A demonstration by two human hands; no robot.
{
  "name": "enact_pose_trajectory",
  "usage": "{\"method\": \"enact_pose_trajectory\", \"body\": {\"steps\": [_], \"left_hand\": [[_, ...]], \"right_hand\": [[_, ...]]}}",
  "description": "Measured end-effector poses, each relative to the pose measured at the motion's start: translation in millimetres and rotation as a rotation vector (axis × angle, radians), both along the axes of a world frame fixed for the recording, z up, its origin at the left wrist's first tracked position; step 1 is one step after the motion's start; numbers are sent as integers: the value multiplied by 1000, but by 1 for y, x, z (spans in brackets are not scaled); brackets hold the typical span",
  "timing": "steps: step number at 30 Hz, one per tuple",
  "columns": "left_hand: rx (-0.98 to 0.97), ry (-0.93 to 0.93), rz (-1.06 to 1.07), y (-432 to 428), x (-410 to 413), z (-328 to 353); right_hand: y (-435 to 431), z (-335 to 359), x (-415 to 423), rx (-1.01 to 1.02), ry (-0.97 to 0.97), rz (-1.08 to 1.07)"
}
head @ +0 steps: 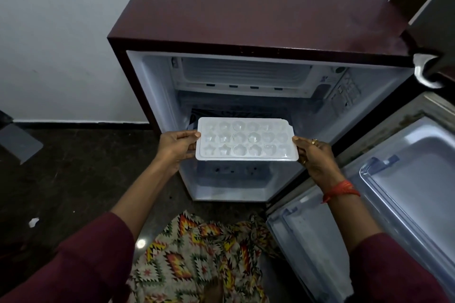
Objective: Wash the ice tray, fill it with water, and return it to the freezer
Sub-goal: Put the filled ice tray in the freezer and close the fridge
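White ice tray (246, 141), shaped cells (240, 149), prob. water-filled.

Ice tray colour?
White plastic ice tray, with star, flower and heart-shaped cells; clearest in the head view.

Fingers (190, 147) of left hand (176, 145) and right hand (314, 156) mostly beneath ice tray (246, 141); fridge door (406, 179) partly beyond right edge.

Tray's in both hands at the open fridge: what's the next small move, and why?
Probably keep the ice tray level and ease it toward the freezer compartment: left hand and right hand grip its short ends, the door stands open, the cavities look wet.
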State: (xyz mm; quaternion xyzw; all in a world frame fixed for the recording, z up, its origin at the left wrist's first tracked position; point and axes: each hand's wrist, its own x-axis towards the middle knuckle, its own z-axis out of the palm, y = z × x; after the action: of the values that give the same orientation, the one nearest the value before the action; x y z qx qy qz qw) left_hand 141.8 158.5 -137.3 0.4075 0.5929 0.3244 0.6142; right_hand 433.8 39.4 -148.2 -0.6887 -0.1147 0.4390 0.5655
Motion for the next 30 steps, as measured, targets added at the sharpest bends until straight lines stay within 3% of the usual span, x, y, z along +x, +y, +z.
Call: {"method": "enact_pose_trajectory", "body": {"steps": [15, 30], "left_hand": [[53, -66, -42, 61, 29, 49], [78, -76, -46, 114, 55, 68]], "right_hand": [[48, 58, 19, 105, 13, -43], [107, 64, 34, 209, 44, -106]]}}
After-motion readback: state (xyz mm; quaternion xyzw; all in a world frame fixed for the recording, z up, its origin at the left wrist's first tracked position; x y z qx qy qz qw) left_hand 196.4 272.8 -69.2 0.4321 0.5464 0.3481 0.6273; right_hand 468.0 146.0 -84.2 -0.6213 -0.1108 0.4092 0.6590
